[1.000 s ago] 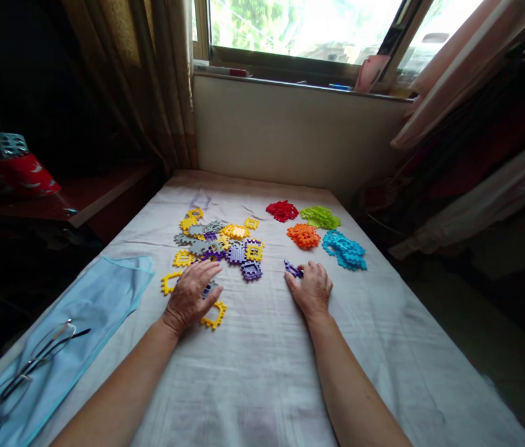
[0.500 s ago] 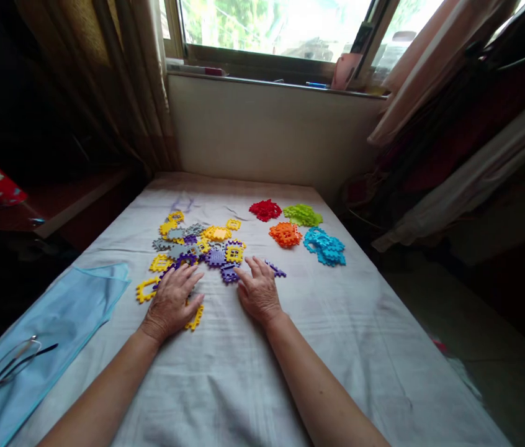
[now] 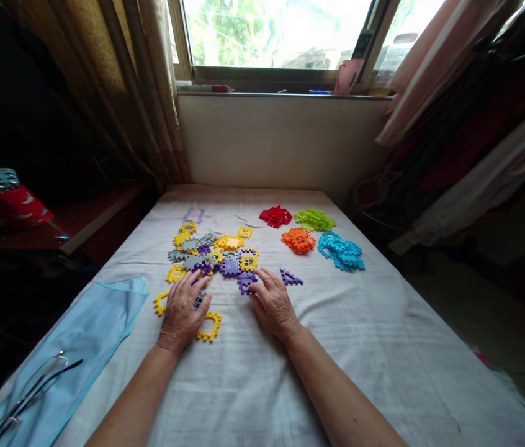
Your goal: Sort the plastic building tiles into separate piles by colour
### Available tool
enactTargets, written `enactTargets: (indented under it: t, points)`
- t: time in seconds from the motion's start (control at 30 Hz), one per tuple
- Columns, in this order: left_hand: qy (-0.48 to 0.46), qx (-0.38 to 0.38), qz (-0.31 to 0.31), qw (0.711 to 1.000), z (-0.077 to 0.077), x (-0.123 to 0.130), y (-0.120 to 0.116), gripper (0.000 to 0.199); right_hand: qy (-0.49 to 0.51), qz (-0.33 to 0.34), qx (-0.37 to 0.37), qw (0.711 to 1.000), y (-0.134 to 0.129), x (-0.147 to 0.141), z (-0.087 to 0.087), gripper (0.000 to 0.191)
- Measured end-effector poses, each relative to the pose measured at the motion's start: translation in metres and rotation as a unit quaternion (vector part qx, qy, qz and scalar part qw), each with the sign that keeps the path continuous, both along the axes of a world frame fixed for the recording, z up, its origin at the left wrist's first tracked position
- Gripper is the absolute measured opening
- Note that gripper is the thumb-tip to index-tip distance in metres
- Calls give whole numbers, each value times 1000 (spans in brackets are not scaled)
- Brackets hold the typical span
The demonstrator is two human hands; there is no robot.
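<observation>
Purple square [image 3: 246,282]: one, at right hand [image 3: 275,305], grip unclear. Left hand [image 3: 183,312]: fingers apart. Single-colour piles [image 3: 298,241]: four.

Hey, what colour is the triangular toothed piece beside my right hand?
Purple. The triangular toothed piece shows best in the head view.

Left hand [image 3: 183,311] faces palm down, thumb apart from the fingers. Right hand [image 3: 275,304] curls, thumb near its index fingertip.
</observation>
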State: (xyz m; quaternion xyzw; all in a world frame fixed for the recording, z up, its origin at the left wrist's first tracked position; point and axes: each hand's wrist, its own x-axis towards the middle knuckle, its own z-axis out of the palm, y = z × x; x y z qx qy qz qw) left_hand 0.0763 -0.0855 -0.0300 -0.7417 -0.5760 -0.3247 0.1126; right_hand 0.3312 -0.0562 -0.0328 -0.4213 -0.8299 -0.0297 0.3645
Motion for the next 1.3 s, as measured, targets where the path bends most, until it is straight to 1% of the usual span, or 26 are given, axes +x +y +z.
enactTargets:
  t: [0.07,0.13,0.2,0.27,0.37,0.47,0.6,0.73,0.87,0.97,1.03,1.1,1.17,1.23,1.3]
  points:
    - [-17,5,31,999,-1,-3,2,41,19,-46,8,999,-1,8,2,13]
    - [-31,5,71,997,-3,-5,3,44,40,-118,2,992,2,21,3,13]
    - [-40,-2,108,993,-4,-6,4,48,53,-196,-21,979,6,37,4,12]
    - [-42,-19,132,990,-5,-5,4,51,52,-258,-52,963,10,51,2,11]
    - [-38,-57,155,986,-5,-4,4,51,41,-309,-84,946,13,64,-1,11]
    - [-41,-83,162,982,-6,-4,3,48,36,-324,-97,940,14,64,-3,12]
    - [-54,-81,164,982,-8,-5,4,44,37,-316,-93,943,15,62,-5,16]
    - [-47,-79,139,986,-8,-5,3,42,45,-285,-43,957,16,63,-7,18]
    - [-26,-72,92,993,-5,-1,2,41,42,-226,9,973,14,54,-9,21]
    - [-16,-60,46,997,-3,0,0,38,29,-166,17,985,10,36,-7,25]
    - [-11,-50,23,998,-2,1,-1,36,14,-122,0,992,12,20,-3,30]
    - [-10,-42,6,999,-1,2,-2,34,-1,-87,-32,996,19,5,5,35]
    - [-11,-37,-5,999,0,2,-3,32,-15,-79,-73,994,32,-8,14,42]
    - [-9,-39,-14,999,1,2,-3,32,-38,-87,-115,989,49,-17,24,48]
    - [-2,-41,-21,999,2,1,-4,31,-69,-86,-148,983,63,-22,30,47]
